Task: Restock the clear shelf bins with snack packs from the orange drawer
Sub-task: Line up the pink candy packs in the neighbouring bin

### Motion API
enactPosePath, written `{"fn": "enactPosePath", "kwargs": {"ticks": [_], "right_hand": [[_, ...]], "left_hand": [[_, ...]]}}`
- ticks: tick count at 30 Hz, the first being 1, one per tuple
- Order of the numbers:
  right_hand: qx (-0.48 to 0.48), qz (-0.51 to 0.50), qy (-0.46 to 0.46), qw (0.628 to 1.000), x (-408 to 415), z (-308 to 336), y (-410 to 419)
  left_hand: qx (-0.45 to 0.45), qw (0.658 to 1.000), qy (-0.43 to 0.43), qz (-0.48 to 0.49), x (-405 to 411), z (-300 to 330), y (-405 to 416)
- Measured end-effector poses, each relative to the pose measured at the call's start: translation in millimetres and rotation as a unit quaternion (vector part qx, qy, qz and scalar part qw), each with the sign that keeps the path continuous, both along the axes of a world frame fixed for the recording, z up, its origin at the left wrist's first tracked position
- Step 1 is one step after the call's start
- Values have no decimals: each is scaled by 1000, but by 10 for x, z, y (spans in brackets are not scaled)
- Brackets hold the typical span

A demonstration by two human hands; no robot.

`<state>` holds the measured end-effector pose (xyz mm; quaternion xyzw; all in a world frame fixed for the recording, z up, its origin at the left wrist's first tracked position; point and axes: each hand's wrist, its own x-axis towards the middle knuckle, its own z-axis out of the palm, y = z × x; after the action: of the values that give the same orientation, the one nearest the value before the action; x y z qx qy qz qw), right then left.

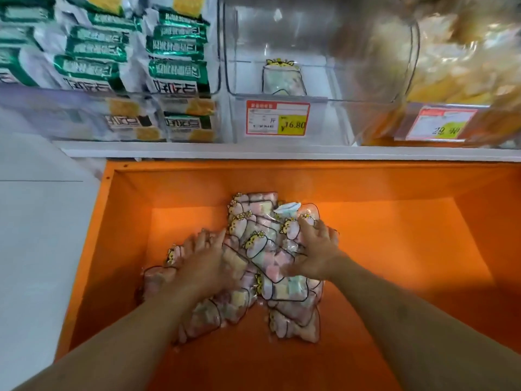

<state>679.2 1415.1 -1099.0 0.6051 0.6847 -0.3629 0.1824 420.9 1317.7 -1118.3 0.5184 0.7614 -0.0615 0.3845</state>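
Note:
The orange drawer (394,249) stands pulled out below the shelf. On its floor lies a pile of several clear snack packs (265,258) with pastel pieces and a yellow cartoon print. My left hand (203,263), blurred, rests with fairly straight fingers on the left side of the pile. Spread fingers of my right hand (315,255) press on packs at the right side. Above, the middle clear shelf bin (324,66) holds one such pack (283,79) upright at its front.
A red and yellow price tag (277,117) hangs on the middle bin. The left bin (112,66) is full of green and white packs. The right bin (465,66) holds yellowish snacks. The white shelf edge (282,152) runs just above the drawer.

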Motion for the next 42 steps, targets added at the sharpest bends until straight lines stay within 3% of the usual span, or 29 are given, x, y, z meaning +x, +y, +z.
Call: {"fn": "enactPosePath", "kwargs": {"ticks": [6, 12, 21, 29, 36, 42], "right_hand": [[101, 31, -42, 994, -141, -5, -60], [107, 65, -54, 991, -175, 105, -167], [67, -14, 33, 997, -44, 569, -169], [6, -26, 125, 992, -43, 1577, -150], [-77, -122, 298, 944, -1, 2136, -448], [-208, -197, 416, 863, -4, 2370, -670]], "left_hand": [[59, 997, 46, -13, 34, -15, 28], [66, 994, -50, -75, 17, 133, -28], [82, 983, -59, -150, 50, 639, -44], [166, 973, -123, -105, 37, 1502, 12], [270, 941, -195, -49, 51, 2378, -238], [316, 920, -227, -34, 61, 2834, -501]]}}
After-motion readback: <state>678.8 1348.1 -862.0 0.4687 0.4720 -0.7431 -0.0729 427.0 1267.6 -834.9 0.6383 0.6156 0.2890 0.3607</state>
